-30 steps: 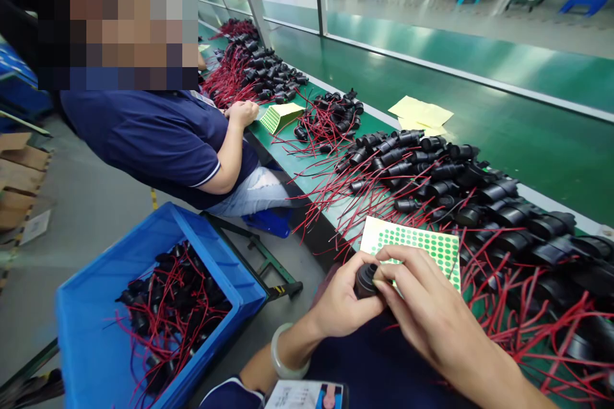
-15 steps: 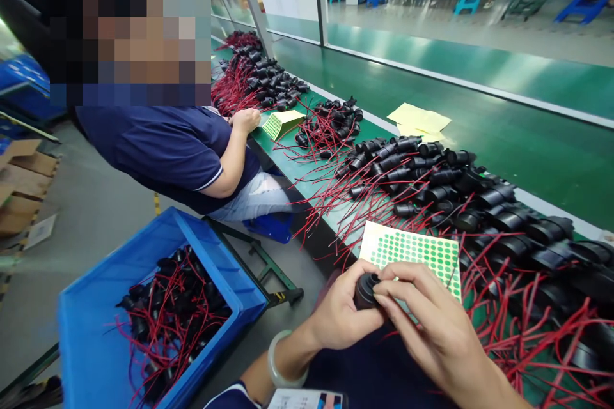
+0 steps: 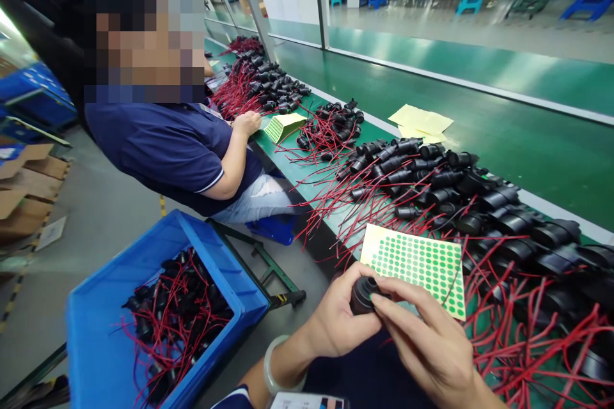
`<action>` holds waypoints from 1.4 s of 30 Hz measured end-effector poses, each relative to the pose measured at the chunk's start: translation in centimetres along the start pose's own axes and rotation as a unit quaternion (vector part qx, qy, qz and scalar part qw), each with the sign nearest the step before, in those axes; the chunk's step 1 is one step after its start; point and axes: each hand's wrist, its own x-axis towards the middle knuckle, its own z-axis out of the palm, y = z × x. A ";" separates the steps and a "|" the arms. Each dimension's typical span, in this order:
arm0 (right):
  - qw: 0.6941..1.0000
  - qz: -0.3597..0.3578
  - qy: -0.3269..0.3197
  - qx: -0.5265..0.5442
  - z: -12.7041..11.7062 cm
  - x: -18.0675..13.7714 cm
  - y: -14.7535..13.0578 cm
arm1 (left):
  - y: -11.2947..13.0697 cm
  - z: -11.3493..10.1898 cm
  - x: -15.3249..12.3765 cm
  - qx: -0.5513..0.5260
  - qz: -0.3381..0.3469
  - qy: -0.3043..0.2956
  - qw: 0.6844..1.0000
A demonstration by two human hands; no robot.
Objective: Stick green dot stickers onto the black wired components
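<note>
My left hand is wrapped round a black cylindrical part, held upright with its stepped, narrower end on top. Close against that end are the fingers of my right hand, bent and pressed together. A tiny speck of green shows at a right fingertip; it looks like a round green sticker. Just behind my hands lies a pale yellow sheet with rows of green round stickers. Any wires on the held part are hidden by my hands.
Black parts with red wires pile along the green bench. At left stands a blue crate of similar parts. A co-worker sits beside the bench, near another sticker sheet. Yellow papers lie farther back.
My right fingertips have shifted slightly on the top of the black part, and the green speck now shows. The whole view has moved a little; my left hand keeps its hold.
</note>
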 end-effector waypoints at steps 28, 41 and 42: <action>0.965 0.194 -0.016 0.174 1.6 0.2 1.4 | -1.0 -0.8 0.7 0.022 -0.067 -0.021 0.997; 0.966 0.247 0.056 -0.056 0.3 -7.0 11.1 | 5.5 -6.7 11.2 0.431 0.103 0.152 0.883; 0.967 0.240 0.056 -0.063 0.5 -7.1 11.3 | 5.6 -6.6 13.3 0.460 0.112 0.148 0.868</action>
